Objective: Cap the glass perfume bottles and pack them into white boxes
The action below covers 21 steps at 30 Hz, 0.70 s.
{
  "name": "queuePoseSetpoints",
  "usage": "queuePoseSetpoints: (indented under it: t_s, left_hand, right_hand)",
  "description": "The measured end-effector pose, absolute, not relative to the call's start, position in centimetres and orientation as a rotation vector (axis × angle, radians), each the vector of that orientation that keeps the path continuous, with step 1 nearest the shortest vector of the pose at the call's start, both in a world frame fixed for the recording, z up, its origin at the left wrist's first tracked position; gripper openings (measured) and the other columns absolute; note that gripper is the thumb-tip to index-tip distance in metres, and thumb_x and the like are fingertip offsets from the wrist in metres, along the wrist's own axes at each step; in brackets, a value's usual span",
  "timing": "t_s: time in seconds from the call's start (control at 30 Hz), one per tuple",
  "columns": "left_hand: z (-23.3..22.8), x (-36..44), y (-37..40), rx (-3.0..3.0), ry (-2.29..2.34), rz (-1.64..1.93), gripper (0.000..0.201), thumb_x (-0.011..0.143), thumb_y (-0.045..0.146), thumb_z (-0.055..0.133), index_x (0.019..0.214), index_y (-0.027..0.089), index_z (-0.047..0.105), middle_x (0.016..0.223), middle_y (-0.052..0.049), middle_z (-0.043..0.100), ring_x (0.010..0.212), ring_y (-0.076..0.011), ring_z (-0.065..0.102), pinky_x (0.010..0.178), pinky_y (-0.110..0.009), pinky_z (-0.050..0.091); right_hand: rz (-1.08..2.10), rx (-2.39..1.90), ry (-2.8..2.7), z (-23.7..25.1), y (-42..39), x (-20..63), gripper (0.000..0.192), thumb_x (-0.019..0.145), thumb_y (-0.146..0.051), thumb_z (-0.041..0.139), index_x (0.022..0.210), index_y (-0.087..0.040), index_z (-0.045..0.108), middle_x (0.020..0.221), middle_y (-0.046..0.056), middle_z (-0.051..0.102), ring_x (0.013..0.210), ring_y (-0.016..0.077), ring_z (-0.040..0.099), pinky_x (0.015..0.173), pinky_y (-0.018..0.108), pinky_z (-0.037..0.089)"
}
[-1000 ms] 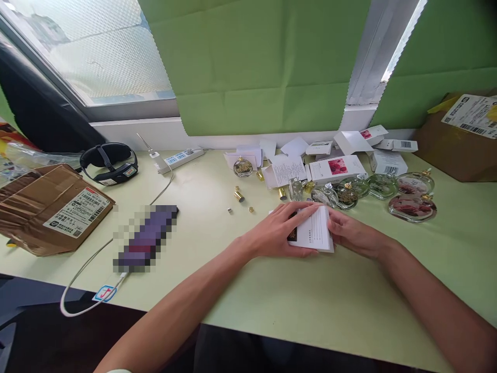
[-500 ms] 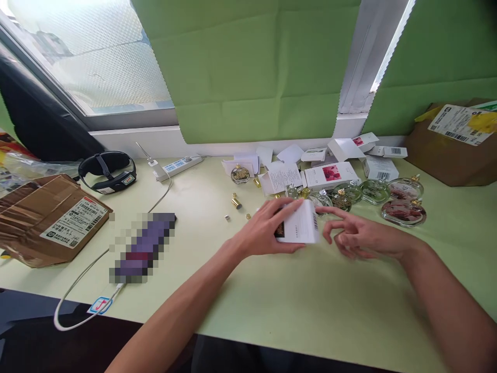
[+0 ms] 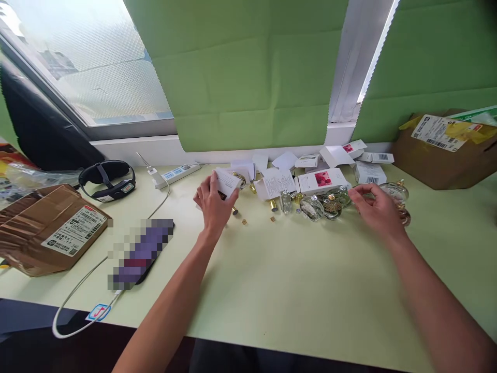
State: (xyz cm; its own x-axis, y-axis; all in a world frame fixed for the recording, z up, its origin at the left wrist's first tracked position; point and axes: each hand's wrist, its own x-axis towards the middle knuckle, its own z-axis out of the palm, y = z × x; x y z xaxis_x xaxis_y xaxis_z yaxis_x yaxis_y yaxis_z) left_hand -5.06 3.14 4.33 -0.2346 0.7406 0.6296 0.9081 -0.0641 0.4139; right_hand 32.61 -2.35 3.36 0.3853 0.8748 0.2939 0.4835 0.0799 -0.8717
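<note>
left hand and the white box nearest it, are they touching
Touching: the head view shows the left hand gripping the white box, thumb and index finger against its opposite sides.

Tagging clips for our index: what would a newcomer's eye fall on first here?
First, the large green blind at the back. Then the left hand, left of centre, holding a white box, and the right hand, right of centre, by the glass bottles. A brown carton stands out at far left.
</note>
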Motion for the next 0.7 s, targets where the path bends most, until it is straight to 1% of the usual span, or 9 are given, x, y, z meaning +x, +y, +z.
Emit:
queuePoseSetpoints:
  t_s: [0.07, 0.1, 0.27, 0.4, 0.5, 0.6, 0.7]
  left_hand:
    - [4.4, -6.2, 3.7, -1.699, -2.086, -1.149, 0.080, 0.081, 0.052, 0.064, 0.150, 0.021, 0.039, 0.143, -0.015, 0.048, 0.134, -0.0342, 0.042, 0.113, -0.050, 0.028]
    - [4.4, -6.8, 4.0, -1.664, -2.132, -1.121, 0.079, 0.081, 0.053, 0.062, 0.150, 0.020, 0.039, 0.143, -0.016, 0.048, 0.134, -0.0346, 0.041, 0.113, -0.051, 0.028]
    - [3.7, -9.2, 4.9, -1.557, -2.371, -0.900, 0.080, 0.083, 0.053, 0.055, 0.150, 0.013, 0.038, 0.145, -0.020, 0.046, 0.135, -0.0367, 0.040, 0.111, -0.053, 0.031]
    - [2.6, -10.1, 5.4, -1.577, -2.491, -0.737, 0.079, 0.082, 0.052, 0.054, 0.148, 0.010, 0.039, 0.145, -0.022, 0.046, 0.135, -0.0377, 0.040, 0.110, -0.054, 0.031]
    - [2.4, -10.1, 5.4, -1.617, -2.508, -0.686, 0.079, 0.083, 0.051, 0.052, 0.149, 0.009, 0.038, 0.147, -0.022, 0.046, 0.136, -0.0379, 0.040, 0.111, -0.055, 0.030]
    - [2.7, -9.8, 5.2, -1.664, -2.519, -0.661, 0.079, 0.084, 0.052, 0.051, 0.149, 0.010, 0.038, 0.149, -0.021, 0.045, 0.138, -0.0383, 0.038, 0.112, -0.055, 0.030]
    - [3.0, -9.5, 5.0, -1.691, -2.523, -0.667, 0.075, 0.085, 0.052, 0.050, 0.148, 0.012, 0.041, 0.150, -0.019, 0.045, 0.138, -0.0380, 0.039, 0.113, -0.056, 0.029]
  right_hand:
    - [0.453, -1.614, -1.304, 3.6, -2.7, 32.3, 0.042, 0.079, -0.062, 0.067, 0.097, -0.024, 0.063, 0.086, 0.003, 0.066, 0.071, 0.0203, 0.059, 0.064, 0.032, 0.041]
    - [0.471, -1.629, -1.328, 3.8, -2.9, 32.2, 0.041, 0.079, -0.061, 0.067, 0.099, -0.025, 0.063, 0.086, 0.004, 0.067, 0.074, 0.0218, 0.060, 0.066, 0.033, 0.042]
    - [0.536, -1.726, -1.490, 4.6, -3.4, 32.0, 0.042, 0.084, -0.060, 0.062, 0.107, -0.025, 0.062, 0.071, 0.004, 0.065, 0.070, 0.0252, 0.060, 0.063, 0.035, 0.041]
    - [0.536, -1.765, -1.548, 4.5, -3.2, 32.3, 0.050, 0.082, -0.065, 0.060, 0.111, -0.024, 0.061, 0.071, 0.004, 0.067, 0.066, 0.0252, 0.059, 0.059, 0.034, 0.040]
    - [0.535, -1.807, -1.559, 4.4, -3.0, 32.5, 0.054, 0.080, -0.067, 0.062, 0.113, -0.024, 0.062, 0.073, 0.004, 0.069, 0.067, 0.0252, 0.061, 0.058, 0.033, 0.040]
    - [0.547, -1.837, -1.582, 4.3, -3.0, 32.5, 0.058, 0.077, -0.070, 0.064, 0.113, -0.025, 0.065, 0.075, 0.004, 0.070, 0.067, 0.0245, 0.063, 0.059, 0.032, 0.042]
    - [0.538, -1.855, -1.621, 4.1, -3.0, 32.6, 0.062, 0.075, -0.071, 0.066, 0.115, -0.024, 0.067, 0.075, 0.004, 0.071, 0.065, 0.0232, 0.063, 0.059, 0.033, 0.043]
